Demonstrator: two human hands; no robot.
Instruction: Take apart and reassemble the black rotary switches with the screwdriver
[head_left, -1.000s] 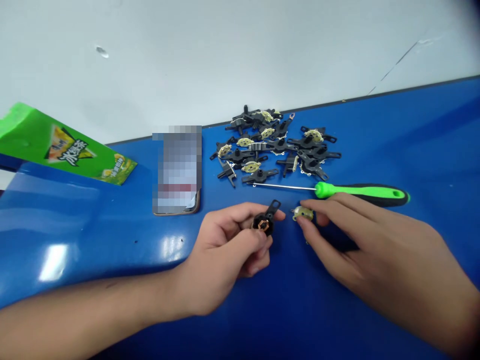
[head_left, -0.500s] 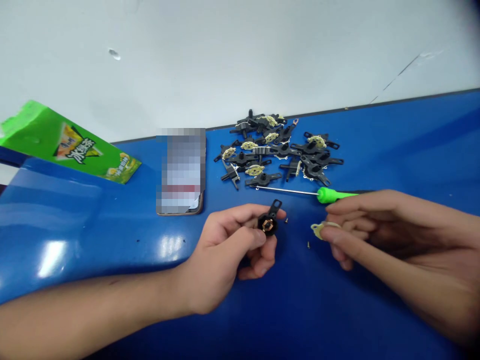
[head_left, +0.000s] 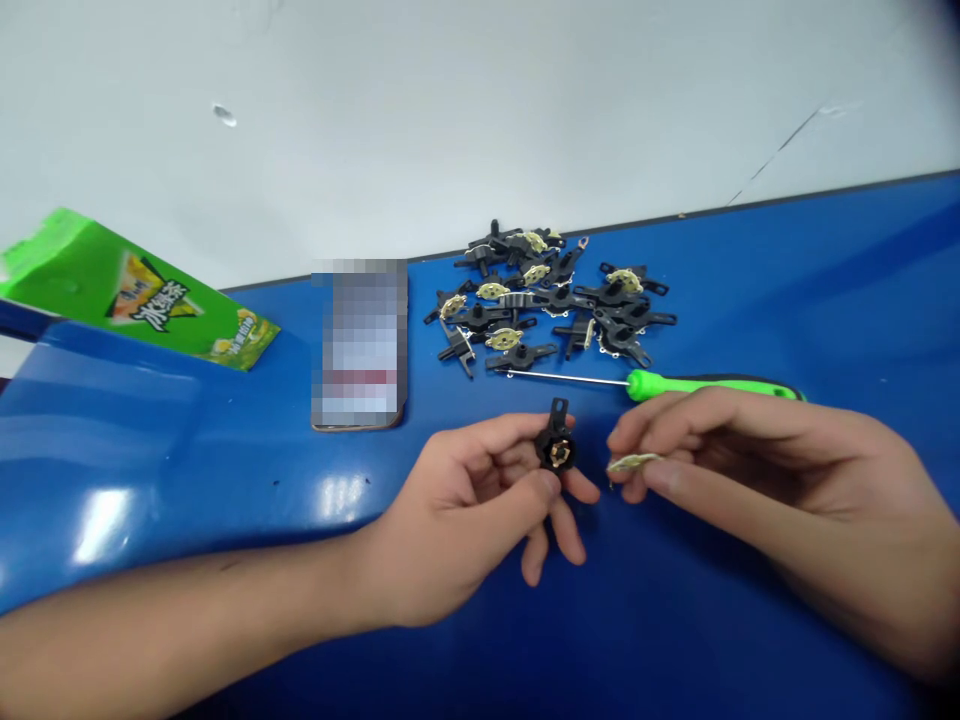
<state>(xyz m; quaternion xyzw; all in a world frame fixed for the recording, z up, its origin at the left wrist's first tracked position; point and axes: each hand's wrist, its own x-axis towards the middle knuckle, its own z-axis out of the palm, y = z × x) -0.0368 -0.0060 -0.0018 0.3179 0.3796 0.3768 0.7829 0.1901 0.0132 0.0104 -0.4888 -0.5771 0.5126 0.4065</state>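
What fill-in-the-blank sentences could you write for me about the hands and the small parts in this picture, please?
The black plastic part sits in the ____ hand, and the right hand pinches a thin disc.
The screwdriver has a bright ____ handle.
The table has a ____ top.

Missing words: left, green, blue.

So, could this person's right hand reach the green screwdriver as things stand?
Probably yes. The right hand lies just below the green screwdriver, with nothing between them, though its fingers are pinching a small pale disc, which might need setting down first.
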